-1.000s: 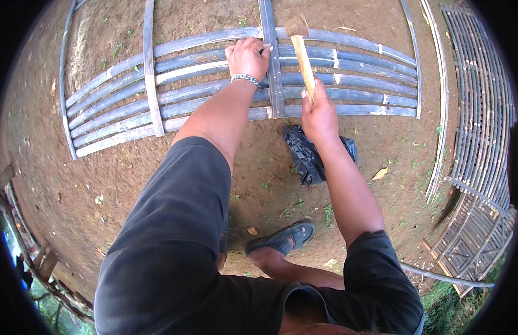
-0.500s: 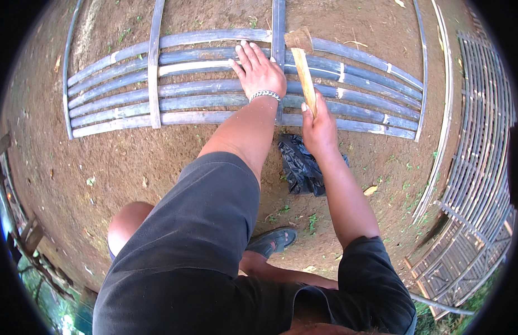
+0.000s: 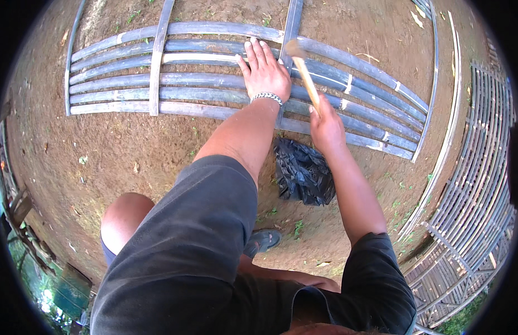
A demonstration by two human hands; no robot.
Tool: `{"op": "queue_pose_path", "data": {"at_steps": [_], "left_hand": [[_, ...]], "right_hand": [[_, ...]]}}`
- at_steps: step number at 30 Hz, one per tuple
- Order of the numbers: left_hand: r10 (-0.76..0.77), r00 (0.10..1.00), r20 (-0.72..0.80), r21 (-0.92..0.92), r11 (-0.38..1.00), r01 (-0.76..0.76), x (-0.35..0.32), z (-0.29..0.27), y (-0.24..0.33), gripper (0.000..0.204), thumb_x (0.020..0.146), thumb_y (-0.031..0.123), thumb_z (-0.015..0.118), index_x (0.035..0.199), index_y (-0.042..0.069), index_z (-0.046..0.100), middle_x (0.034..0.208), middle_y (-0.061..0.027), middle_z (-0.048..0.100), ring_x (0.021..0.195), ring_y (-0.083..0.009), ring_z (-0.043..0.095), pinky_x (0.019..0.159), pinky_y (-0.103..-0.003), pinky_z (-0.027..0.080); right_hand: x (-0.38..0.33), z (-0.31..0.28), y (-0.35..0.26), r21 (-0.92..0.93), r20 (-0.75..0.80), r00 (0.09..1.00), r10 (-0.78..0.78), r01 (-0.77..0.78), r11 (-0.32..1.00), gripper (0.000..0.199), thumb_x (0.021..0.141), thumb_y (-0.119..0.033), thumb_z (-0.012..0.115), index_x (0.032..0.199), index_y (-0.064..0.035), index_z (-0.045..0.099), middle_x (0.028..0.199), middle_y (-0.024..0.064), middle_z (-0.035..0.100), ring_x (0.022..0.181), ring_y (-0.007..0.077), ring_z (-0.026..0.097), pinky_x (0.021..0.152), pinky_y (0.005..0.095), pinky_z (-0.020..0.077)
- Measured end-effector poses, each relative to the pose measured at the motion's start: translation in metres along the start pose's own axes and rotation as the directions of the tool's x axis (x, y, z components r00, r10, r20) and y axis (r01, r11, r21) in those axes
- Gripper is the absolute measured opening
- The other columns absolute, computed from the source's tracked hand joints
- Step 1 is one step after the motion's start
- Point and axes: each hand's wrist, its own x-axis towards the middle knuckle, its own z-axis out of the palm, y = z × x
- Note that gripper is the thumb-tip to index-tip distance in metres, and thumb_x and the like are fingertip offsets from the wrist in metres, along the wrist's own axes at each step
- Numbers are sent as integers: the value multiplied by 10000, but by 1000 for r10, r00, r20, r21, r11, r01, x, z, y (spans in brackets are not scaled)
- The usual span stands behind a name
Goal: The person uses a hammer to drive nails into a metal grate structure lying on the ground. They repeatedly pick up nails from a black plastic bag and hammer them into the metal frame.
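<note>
On the bare earth (image 3: pixel 97 162), straight ahead of the person, lies the bamboo panel (image 3: pixel 206 80), its slats running left to right and its cross strips running away from the body, past the upper rim of the view. The middle strip (image 3: pixel 293 23) is the line both hands gather around: it leans slightly right toward its far end, with the left hand to its left and the right hand to its right. Just off the panel's near edge, right of that strip, sits a crumpled black plastic bag (image 3: pixel 304 174). The hammer (image 3: pixel 308 81) points away and a little left from the right hand (image 3: pixel 327 128), which is wrapped round the handle over the near slats; its blurred head overlaps the strip, and contact cannot be told. The left hand (image 3: pixel 267 77) is the nearer one, flat with fingers spread on the slats, its thumb side against or just beside the strip; a chain bracelet (image 3: pixel 266 97) circles the wrist.
</note>
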Motion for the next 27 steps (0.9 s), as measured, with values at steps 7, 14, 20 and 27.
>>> {"op": "queue_pose_path", "data": {"at_steps": [7,14,20,27], "left_hand": [[-7,1000,-12,-13,1000,7,-2,0,-8,666,1035,316,352,1579,-56,255,1692,-224,151,1582,-364,80,1266,-559,44],[-8,1000,18,-15,1000,8,1,-2,-6,667,1036,313,346,1583,-55,246,1695,-222,143,1583,-361,75,1267,-557,40],[4,1000,17,-20,1000,-4,0,0,-1,665,1035,306,347,1584,-54,242,1698,-218,135,1584,-366,74,1266,-561,39],[3,1000,4,-22,1000,-3,-2,-2,-7,670,1029,309,365,1578,-60,257,1692,-227,147,1583,-367,80,1265,-564,35]], "right_hand": [[2,-12,-15,160,-198,967,-159,192,968,481,987,-142,590,1437,-16,475,1269,284,627,1121,482,635,928,506,531],[9,-12,-6,53,-85,995,-54,59,997,483,994,-184,597,1427,-11,473,1212,284,652,1093,485,645,910,512,534],[0,12,16,68,-95,992,-82,89,994,452,996,-200,608,1396,-15,506,1180,275,663,1049,489,659,890,504,546],[-7,10,3,301,-211,977,-34,98,949,488,994,-172,603,1410,40,461,1192,292,648,1051,492,652,896,495,533]]}}
